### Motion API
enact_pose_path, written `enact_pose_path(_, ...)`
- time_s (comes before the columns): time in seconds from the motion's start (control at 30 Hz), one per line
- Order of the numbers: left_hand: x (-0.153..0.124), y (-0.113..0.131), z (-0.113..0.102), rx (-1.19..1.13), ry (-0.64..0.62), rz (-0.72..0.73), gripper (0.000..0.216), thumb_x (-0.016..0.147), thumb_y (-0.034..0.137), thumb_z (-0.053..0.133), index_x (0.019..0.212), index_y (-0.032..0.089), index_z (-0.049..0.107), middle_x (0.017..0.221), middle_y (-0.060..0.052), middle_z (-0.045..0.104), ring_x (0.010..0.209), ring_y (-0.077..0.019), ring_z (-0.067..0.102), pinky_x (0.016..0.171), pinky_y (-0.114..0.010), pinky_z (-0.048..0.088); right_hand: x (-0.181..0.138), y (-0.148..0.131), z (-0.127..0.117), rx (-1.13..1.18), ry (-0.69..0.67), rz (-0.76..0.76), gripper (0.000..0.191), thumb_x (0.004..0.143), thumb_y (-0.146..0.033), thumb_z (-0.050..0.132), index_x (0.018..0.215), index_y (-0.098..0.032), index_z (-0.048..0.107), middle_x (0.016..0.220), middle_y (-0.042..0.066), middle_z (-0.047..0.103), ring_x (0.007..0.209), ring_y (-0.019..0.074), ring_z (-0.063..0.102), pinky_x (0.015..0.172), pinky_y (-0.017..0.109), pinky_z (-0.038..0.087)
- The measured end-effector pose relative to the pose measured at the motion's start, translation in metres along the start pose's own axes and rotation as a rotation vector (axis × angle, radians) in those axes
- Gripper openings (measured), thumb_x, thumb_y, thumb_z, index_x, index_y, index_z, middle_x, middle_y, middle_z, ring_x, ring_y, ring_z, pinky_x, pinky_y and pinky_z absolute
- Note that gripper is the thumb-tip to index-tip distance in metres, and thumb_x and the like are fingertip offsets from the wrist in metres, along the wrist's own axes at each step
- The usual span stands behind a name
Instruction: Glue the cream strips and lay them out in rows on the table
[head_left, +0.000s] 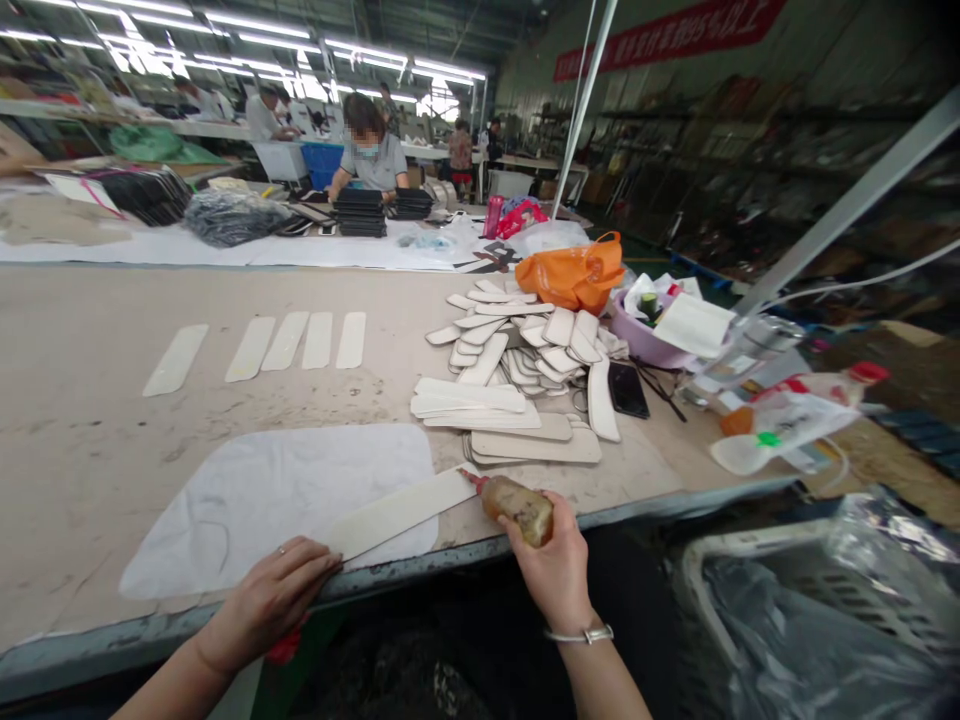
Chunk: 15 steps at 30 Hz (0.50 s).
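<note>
Head view: Pale strip (405, 515) lies aslant, partly over a white cloth (277, 490) on the table (67, 450), between the left fingers (307, 557) at its near end and a bottle (517, 505) in the right fingers (562, 515) by its far end. The left fingers rest close together at the strip's end; whether they pinch it from beneath is hidden. The right fingers are wrapped round the bottle, its red nozzle (472, 480) at the strip's far tip, contact unclear.

Too hard a squeeze by the right fingers could flood that tip and spill onto the table; a slack touch by the left fingers could let the strip skid or the cloth rumple.

The strip's long axis runs rightward and outward from the left fingers, far end toward the nozzle. The bottle lies nearly level, nozzle leading leftward and slightly outward from the right fingers.

Just beyond the right fingers sit stacked strips (536, 447), then a loose pile (557, 360), with a phone (628, 390), orange bag (574, 275) and purple basin (649, 340) farther out. Five panels (317, 340) lie well beyond the left fingers; farthest off, a co-worker (386, 165) bends over black stacks (360, 212).
</note>
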<state>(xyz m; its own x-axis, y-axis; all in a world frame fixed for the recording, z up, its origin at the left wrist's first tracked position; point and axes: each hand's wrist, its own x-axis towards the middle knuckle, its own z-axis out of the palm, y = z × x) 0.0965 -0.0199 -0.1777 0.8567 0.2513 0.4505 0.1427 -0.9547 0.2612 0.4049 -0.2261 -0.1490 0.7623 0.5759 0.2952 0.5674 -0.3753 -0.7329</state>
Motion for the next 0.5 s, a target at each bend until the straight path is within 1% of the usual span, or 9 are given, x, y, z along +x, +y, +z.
enact_pose_path(0.1,0.0,0.0,0.0,0.004,-0.01,0.002,0.023,0.085,0.016,0.052,0.105,0.024,0.062,0.087,-0.004,0.066,0.079,-0.0149,0.063,0.07,-0.025,0.056,-0.001,-0.001,-0.002,-0.028,0.012,-0.042,0.045,0.075,-0.043,0.066,0.11,-0.02,0.049,0.098,0.008,0.061,0.087,0.0247,0.062,0.075,0.038,0.053)
enact_pose_path(0.2,0.0,0.003,-0.002,0.012,-0.045,-0.013,0.023,0.086,0.015,0.05,0.106,0.022,0.061,0.088,-0.005,0.066,0.08,-0.0138,0.062,0.072,-0.025,0.054,-0.008,-0.012,0.003,0.073,-0.019,-0.05,0.049,0.073,-0.043,0.069,0.111,-0.02,0.048,0.1,0.009,0.061,0.088,0.0247,0.062,0.077,0.037,0.053)
enact_pose_path(0.27,0.001,0.006,-0.004,0.023,-0.07,-0.028,0.023,0.087,0.014,0.049,0.106,0.02,0.061,0.088,-0.005,0.066,0.08,-0.013,0.061,0.073,-0.024,0.053,-0.016,-0.023,0.012,0.199,-0.094,-0.022,0.052,0.071,-0.043,0.071,0.111,-0.02,0.048,0.099,0.008,0.062,0.086,0.0232,0.062,0.076,0.036,0.054)
enact_pose_path(0.37,0.003,0.01,-0.008,0.038,-0.099,-0.047,0.022,0.087,0.013,0.05,0.104,0.018,0.061,0.086,-0.005,0.065,0.08,-0.0124,0.059,0.074,-0.024,0.052,-0.028,-0.041,0.029,0.33,-0.263,-0.023,0.052,0.069,-0.039,0.073,0.111,-0.021,0.048,0.099,0.006,0.062,0.085,0.0218,0.062,0.077,0.034,0.054)
enact_pose_path(0.43,0.004,0.012,-0.01,0.046,-0.103,-0.045,0.021,0.087,0.013,0.049,0.103,0.018,0.061,0.085,-0.005,0.064,0.079,-0.012,0.058,0.073,-0.024,0.051,-0.034,-0.05,0.04,0.37,-0.365,-0.048,0.051,0.069,-0.036,0.074,0.111,-0.021,0.048,0.1,0.006,0.061,0.088,0.0213,0.062,0.08,0.034,0.053)
enact_pose_path(0.5,0.005,0.012,-0.011,0.055,-0.098,-0.03,0.02,0.088,0.013,0.048,0.101,0.017,0.062,0.084,-0.004,0.064,0.078,-0.0118,0.057,0.072,-0.023,0.051,-0.038,-0.057,0.05,0.384,-0.427,-0.057,0.05,0.07,-0.033,0.073,0.111,-0.022,0.047,0.101,0.005,0.061,0.09,0.021,0.061,0.082,0.034,0.053)
